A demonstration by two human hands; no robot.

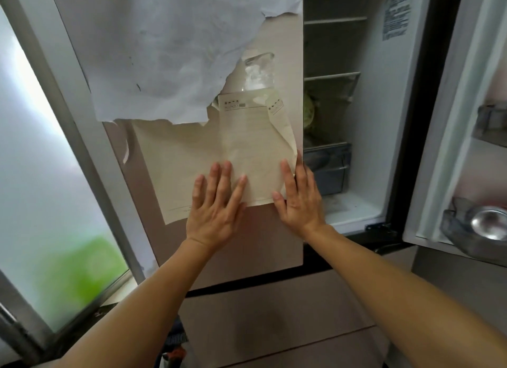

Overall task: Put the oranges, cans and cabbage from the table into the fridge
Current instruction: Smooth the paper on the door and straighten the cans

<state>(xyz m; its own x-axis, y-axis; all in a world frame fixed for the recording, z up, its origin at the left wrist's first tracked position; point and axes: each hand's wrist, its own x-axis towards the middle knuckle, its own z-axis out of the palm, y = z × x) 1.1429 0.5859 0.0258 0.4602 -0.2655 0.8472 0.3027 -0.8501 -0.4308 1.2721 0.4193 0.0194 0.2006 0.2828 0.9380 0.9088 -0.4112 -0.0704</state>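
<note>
I face a fridge whose left door (247,236) is closed and whose right door (450,153) stands open. My left hand (216,203) lies flat with straight fingers on the left door, over a yellowed paper sheet (247,153). My right hand (299,197) is pressed flat near that door's right edge, fingers straight. Inside the open compartment a green cabbage (309,112) sits on a shelf, partly hidden by the left door. No oranges or cans are in view.
Torn white paper (164,52) covers the upper left door. Glass shelves (334,20) and a clear drawer (329,167) are inside. The open door's bin holds a metal bowl (491,222). A frosted window (41,175) is at left; lower fridge drawers (274,326) are below.
</note>
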